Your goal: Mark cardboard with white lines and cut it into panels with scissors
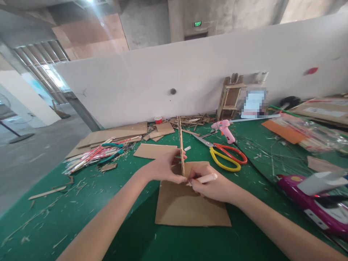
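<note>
My left hand (pixel 163 167) is closed round an upright piece of cardboard (pixel 180 141), seen almost edge-on. Its lower end stands on or just above a flat cardboard sheet (pixel 191 210). In my right hand (pixel 214 188) is a pale pen (pixel 208 178), with its tip low, close to the upright piece's bottom edge and my left thumb. My fingers partly hide the tip and the lower edge. Behind the hands, a small white cap-like piece (pixel 187 148) lies on the green table. Another flat cardboard piece (pixel 150 150) lies beyond my left hand.
Scissors (pixel 227 156) and a pink glue gun (pixel 225 131) lie to the right, a purple device (pixel 307 201) nearer. Packaged sticks (pixel 89 156) and teal-handled pliers (pixel 114 154) are on the left. A small cardboard structure (pixel 232 98) stands by the white partition (pixel 130 87).
</note>
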